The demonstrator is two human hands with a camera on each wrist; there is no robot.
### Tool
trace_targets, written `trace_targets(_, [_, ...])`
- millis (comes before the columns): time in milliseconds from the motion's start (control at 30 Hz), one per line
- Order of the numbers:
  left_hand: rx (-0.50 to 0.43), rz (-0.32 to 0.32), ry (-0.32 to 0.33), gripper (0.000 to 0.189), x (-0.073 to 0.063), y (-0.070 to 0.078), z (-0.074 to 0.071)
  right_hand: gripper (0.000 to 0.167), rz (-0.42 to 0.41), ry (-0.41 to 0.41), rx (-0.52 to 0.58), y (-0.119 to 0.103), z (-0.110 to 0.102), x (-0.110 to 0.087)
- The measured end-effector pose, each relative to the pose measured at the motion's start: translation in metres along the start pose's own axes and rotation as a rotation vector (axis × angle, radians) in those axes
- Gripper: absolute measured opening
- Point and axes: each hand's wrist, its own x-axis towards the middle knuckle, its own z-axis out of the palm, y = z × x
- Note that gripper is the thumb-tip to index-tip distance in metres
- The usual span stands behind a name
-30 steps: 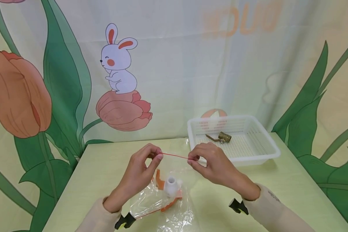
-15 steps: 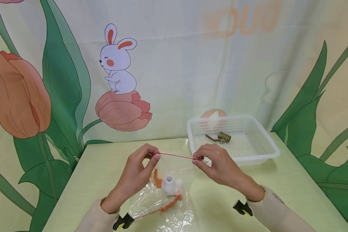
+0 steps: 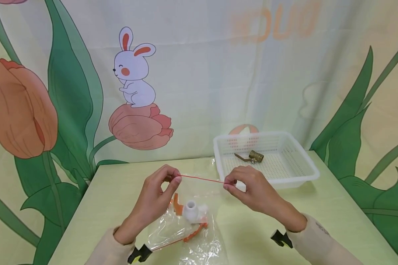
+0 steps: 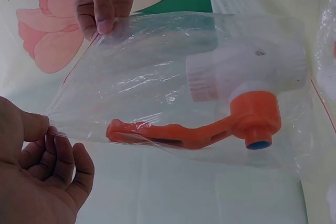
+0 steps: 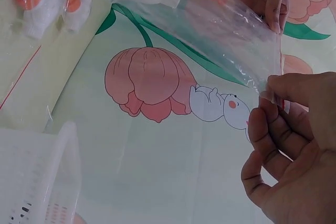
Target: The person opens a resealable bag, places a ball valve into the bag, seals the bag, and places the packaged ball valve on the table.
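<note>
A clear zip bag [image 4: 142, 77] with a red seal line [image 3: 202, 179] hangs between my hands above the table. Its one top corner is pinched between thumb and fingers of my left hand [image 3: 156, 191]. On the opposite end of the seal, my right hand [image 3: 252, 187] does likewise, and the edge is stretched nearly straight. Inside the bag is a white plastic ball valve [image 4: 252, 66] with an orange lever handle [image 4: 205, 135]. In the right wrist view, my right hand's fingertips cover the bag's corner.
On the table [image 3: 335, 221] lies another clear bag [image 3: 205, 254] with a red seal; orange and white valves [image 5: 31, 3] show there. A white plastic basket [image 3: 298, 180] at the back right holds a brass valve [image 3: 257, 156]. A printed curtain [image 3: 199, 81] hangs behind.
My right hand has shifted right and my left hand slightly left, so a longer stretch of red seal shows between them. The bagged valve has swung a little left.
</note>
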Motion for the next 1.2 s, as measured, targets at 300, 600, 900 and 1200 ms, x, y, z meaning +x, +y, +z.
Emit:
trace_targets(300, [-0.006,0.005,0.002,0.005,0.0,0.0,0.002,0.013,-0.025,-0.007,0.012,0.002,0.002,-0.001])
trace_targets(600, [-0.007,-0.005,0.0,0.005,-0.001,0.0,0.001,0.01,-0.017,-0.017,0.035,-0.003,0.004,0.002])
trace_targets(900, [-0.018,-0.009,0.005,0.005,0.002,0.002,0.0,0.012,0.037,0.016,0.045,0.004,-0.002,-0.006])
trace_targets(1200, [-0.049,0.041,0.009,0.006,0.004,0.0,0.007,0.003,0.065,0.001,0.02,0.009,-0.008,-0.014])
